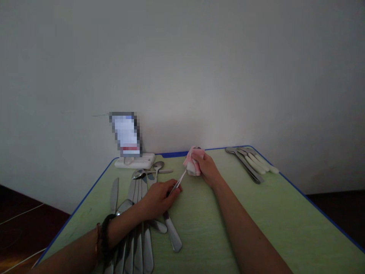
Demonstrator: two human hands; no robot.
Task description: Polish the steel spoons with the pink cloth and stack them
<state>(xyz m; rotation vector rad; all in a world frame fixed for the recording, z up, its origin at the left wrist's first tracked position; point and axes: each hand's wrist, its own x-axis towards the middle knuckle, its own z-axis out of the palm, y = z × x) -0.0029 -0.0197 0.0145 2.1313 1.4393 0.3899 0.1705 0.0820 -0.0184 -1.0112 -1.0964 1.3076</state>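
My left hand [161,196] is closed around the handle of a piece of metal cutlery [179,180], which points up and away to the right. Its far end goes into a pink and white cloth [193,161], so I cannot tell its kind for certain. My right hand [207,167] is closed on that cloth, pinching it around the utensil above the table. Under and beside my left forearm lies a spread of metal cutlery, with several long handles [138,247], a table knife [114,194] and small spoons [158,165]. Part of this spread is hidden by the arm.
At the right back of the green table [199,236] lie metal spoons [246,167] and cutlery with cream handles [258,161]. A phone [127,135] with a blurred screen leans upright on a white stand [135,161] at the left back. The wall [182,76] rises behind the table.
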